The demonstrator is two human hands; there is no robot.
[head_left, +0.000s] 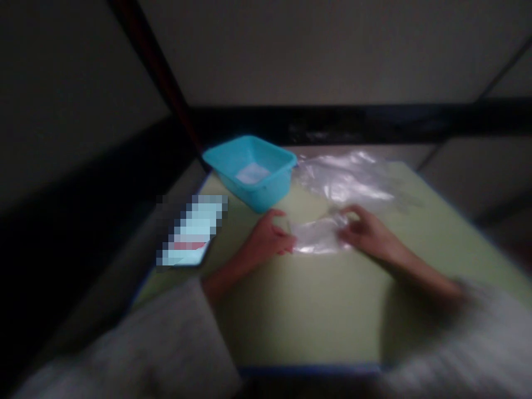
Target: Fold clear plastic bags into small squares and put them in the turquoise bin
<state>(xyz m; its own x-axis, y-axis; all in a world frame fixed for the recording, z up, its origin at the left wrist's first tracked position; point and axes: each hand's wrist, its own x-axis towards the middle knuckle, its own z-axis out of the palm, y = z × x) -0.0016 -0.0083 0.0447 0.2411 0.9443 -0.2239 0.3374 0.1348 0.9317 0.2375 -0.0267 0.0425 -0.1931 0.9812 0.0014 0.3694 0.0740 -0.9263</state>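
Observation:
A small clear plastic bag (318, 235) lies on the pale green table (307, 310), stretched between both my hands. My left hand (268, 235) has its fingers closed on the bag's left edge. At the bag's right edge, my right hand (366, 231) pinches the plastic. Both forearms wear light grey sleeves. The picture is dim and blurred, so finger detail is soft.
A turquoise plastic tub (253, 169) with something white inside stands at the table's far left. A pile of clear plastic bags (349, 177) lies behind my hands. A phone (191, 230) rests at the left edge. Dark wall trim runs behind the table.

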